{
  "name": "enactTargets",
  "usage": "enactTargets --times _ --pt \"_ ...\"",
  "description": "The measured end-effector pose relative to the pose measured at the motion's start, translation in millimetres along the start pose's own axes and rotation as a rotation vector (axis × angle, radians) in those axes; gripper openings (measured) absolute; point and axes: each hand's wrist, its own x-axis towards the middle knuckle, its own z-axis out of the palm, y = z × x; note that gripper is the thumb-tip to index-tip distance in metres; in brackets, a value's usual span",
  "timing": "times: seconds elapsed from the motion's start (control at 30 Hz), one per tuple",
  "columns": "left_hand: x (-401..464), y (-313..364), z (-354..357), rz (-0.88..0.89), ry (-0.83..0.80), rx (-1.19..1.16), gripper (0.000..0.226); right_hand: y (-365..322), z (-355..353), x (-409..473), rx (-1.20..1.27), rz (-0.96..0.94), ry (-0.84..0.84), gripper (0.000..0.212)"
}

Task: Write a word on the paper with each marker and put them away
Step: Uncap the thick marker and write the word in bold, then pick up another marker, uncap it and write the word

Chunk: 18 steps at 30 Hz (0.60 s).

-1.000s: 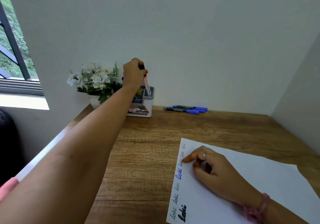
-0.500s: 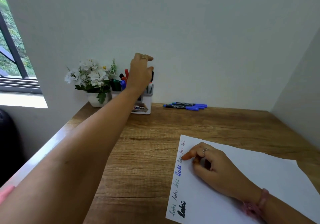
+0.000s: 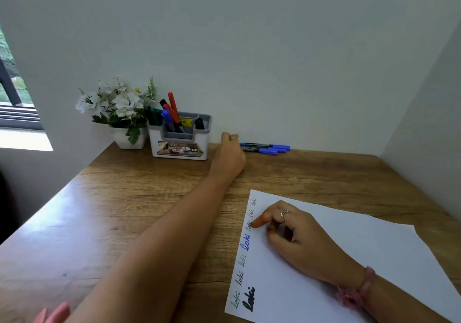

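my left hand point(image 3: 230, 156) at table's point(image 3: 129, 213) back edge, fingers curled at end of blue markers point(image 3: 267, 148), three by my count; whether it grasps one, cannot tell. right hand point(image 3: 296, 238) loosely curled, forefinger pressing paper point(image 3: 349, 260) near its left edge, beside seven "loki" words. holder point(image 3: 179, 139) in back left corner has five or so markers.

Blue markers point(image 3: 265, 147) lie beside paper point(image 3: 324, 260) — holder point(image 3: 179, 145) upright.

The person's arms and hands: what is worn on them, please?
Both forearms are bare, with no sleeves in view. The right hand wears a silver ring on one finger and a pink band at the wrist. The left hand also shows a ring.
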Motion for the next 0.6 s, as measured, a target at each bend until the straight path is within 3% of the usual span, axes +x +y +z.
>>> enactTargets --times 0.6 --pt "1.5 -1.6 0.8 -0.044 -0.049 0.142 0.03 0.7 0.3 0.8 0.002 -0.002 -0.006 0.033"
